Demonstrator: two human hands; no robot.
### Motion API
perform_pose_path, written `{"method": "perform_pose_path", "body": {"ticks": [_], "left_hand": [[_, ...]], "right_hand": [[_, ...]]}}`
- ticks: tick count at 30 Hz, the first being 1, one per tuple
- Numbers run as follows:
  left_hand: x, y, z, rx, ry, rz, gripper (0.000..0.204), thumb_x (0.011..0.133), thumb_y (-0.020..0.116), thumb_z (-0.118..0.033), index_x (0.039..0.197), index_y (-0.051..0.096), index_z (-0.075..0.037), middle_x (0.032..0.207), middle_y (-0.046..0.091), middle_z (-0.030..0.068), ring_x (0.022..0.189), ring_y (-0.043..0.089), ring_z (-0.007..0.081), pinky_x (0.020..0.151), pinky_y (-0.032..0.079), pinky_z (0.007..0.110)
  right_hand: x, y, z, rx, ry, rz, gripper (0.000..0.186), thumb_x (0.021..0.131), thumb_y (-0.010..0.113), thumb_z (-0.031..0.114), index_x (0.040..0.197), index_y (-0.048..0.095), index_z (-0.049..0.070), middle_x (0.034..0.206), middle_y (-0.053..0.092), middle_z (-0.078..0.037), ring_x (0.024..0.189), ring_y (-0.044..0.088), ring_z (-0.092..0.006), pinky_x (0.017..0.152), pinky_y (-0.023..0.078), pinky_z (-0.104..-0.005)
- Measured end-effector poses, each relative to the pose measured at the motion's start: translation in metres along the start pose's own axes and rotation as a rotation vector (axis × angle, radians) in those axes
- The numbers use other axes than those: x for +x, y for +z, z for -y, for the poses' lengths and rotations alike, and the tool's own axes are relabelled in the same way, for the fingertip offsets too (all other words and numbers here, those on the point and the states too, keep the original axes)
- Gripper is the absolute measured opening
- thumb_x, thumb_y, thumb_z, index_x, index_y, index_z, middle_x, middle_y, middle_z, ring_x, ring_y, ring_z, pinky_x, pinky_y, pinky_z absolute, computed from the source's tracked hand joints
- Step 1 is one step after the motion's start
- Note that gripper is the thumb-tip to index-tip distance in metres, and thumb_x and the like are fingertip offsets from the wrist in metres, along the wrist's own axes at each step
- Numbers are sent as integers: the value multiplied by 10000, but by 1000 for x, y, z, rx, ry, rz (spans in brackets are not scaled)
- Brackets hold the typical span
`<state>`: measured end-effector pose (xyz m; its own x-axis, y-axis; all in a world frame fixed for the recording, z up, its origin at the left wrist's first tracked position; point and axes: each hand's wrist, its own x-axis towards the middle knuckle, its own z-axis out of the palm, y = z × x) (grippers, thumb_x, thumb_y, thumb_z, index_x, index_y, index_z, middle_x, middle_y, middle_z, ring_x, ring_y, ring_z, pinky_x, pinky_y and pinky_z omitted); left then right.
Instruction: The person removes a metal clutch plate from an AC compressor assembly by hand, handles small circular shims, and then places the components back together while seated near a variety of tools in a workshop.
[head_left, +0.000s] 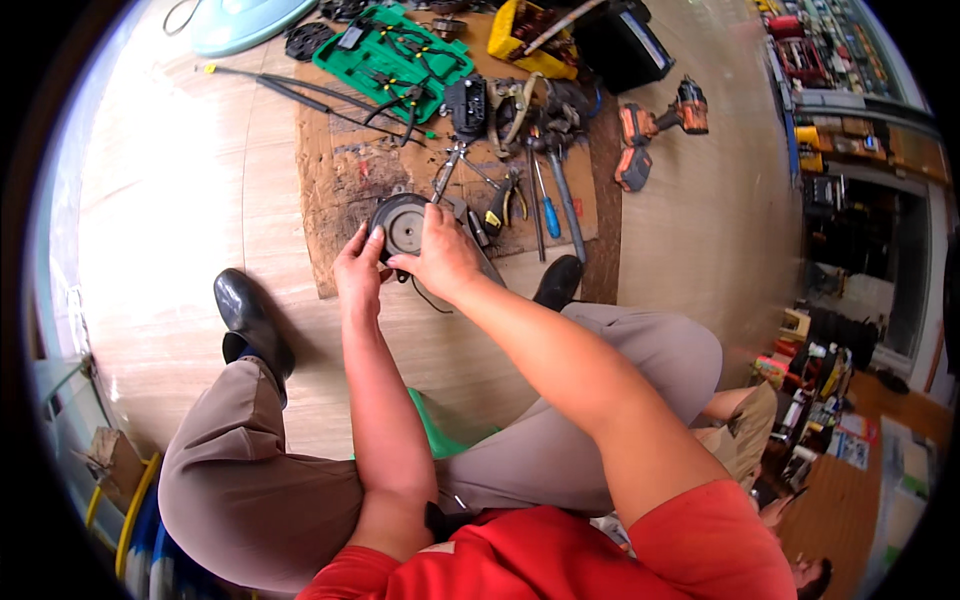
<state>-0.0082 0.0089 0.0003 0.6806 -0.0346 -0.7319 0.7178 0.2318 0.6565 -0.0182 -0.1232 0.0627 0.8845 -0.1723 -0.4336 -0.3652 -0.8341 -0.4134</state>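
Both of my hands are on a round part [404,232], a grey disc with a small centre hole and a dark rim, held above the cardboard. My left hand [358,268] grips its left edge, thumb on the rim. My right hand [445,252] wraps its right and lower side; some of its fingers are hidden. A thin dark wire [432,300] hangs below the part. Just to the right lie pliers [494,214] with yellow-and-black handles, a screwdriver [551,216] with a blue handle, and a long-handled hammer [567,200].
Under the tools is a stained cardboard sheet [325,240]. Farther off are an open green tool case [345,62], a yellow container [508,38] and a black box [625,50]. An orange cordless drill [662,122] lies at right. Another person's leg [748,430] shows at lower right.
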Motion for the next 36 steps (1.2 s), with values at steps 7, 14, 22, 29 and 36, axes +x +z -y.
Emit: {"method": "perform_pose_path", "body": {"ticks": [7,14,22,29,36], "left_hand": [[-19,10,-7,160,100,-104,616,937,642,-332,1439,428,-44,1082,642,60,869,593,122,625,501,280],[-86,60,-123,434,615,-163,596,888,708,-348,1396,521,-100,794,520,-6,626,426,81,556,379,236],[-221,82,-249,1333,1093,-210,388,970,577,-245,1317,569,-73,1213,632,128,1092,583,171,939,463,343],[-375,-41,-154,1474,-541,637,158,876,675,-180,956,727,-53,869,718,99,759,680,174,670,529,313],[-471,-139,-37,1119,-1174,427,333,936,601,-264,1176,662,-41,1045,706,85,895,673,194,765,571,333]], "right_hand": [[-7,5,-6,163,-111,-74,898,708,840,285,1365,315,-29,1377,397,-264,1274,428,-412,1045,410,-435],[-5,11,-58,387,-252,-176,792,813,739,350,1377,348,-45,1327,435,-284,1246,444,-411,1047,396,-430],[-7,17,-169,447,372,-82,316,901,622,245,1056,604,-29,1073,640,-256,1010,627,-413,881,504,-486],[-11,17,-209,564,574,-20,319,911,573,257,1024,657,-30,1097,651,-264,1054,623,-401,903,502,-455],[-20,21,-207,585,550,69,337,905,601,265,1052,665,-31,1094,660,-251,1049,628,-396,885,511,-449]]}}
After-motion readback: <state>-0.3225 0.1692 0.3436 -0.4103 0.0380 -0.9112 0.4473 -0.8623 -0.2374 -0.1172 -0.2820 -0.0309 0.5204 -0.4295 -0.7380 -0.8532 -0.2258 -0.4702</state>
